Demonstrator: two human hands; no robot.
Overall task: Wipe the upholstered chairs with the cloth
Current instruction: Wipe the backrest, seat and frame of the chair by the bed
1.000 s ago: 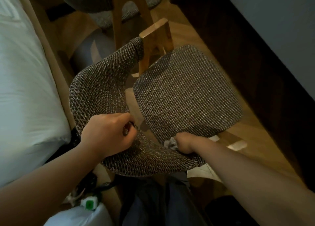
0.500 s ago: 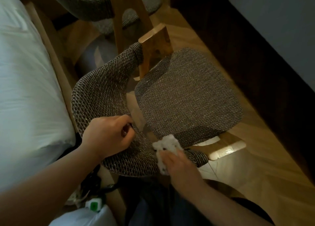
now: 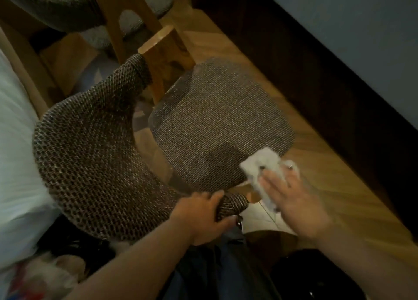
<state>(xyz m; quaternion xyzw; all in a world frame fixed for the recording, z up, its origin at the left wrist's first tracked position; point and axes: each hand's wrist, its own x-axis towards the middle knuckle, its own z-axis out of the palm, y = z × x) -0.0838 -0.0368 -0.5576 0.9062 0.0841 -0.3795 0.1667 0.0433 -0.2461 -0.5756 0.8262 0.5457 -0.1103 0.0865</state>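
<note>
Head view: two upholstered chairs, one near brown woven chair (image 3: 217, 127), one grey second chair (image 3: 67, 12) behind it at top. Two hands. Left hand (image 3: 203, 216) grips the near end of the curved backrest (image 3: 95, 154), fingers curled round it. Right hand (image 3: 291, 195), blurred, presses one white cloth (image 3: 260, 166) against the seat's front edge, fingers fairly straight. White bed (image 3: 13, 154) at left, wooden floor (image 3: 339, 186) at right.

Right hand (image 3: 291, 200) swept cloth (image 3: 262, 164) to the seat's (image 3: 221, 123) right edge; left hand (image 3: 203, 216) shifted right.
</note>
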